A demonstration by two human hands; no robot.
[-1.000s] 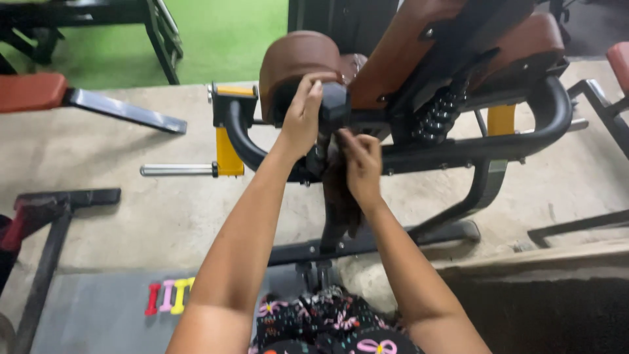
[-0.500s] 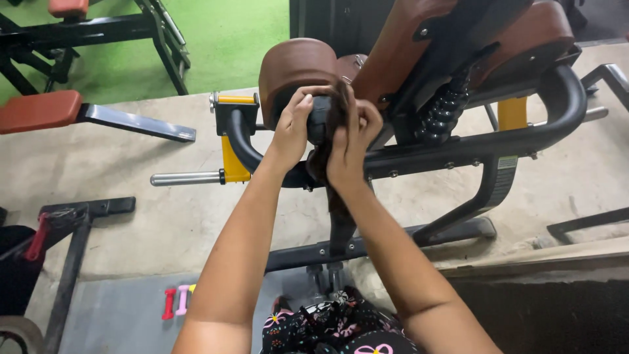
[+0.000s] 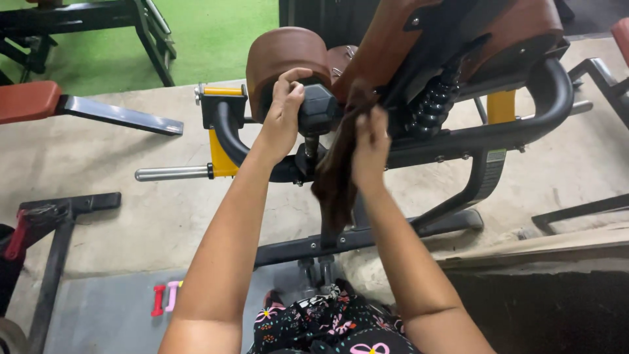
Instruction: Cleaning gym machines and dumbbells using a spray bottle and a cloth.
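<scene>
Concrete gym floor lies below as we wipe the machine's black knob – left hand wrapped around it, right hand pinching the brown cloth beside it – its far side probably needs rubbing next.

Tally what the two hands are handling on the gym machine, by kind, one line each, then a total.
Black hexagonal dumbbell, gripped by the left hand: 1
Dark brown cloth, held by the right hand and hanging down beside the dumbbell: 1
Total: 2
</scene>
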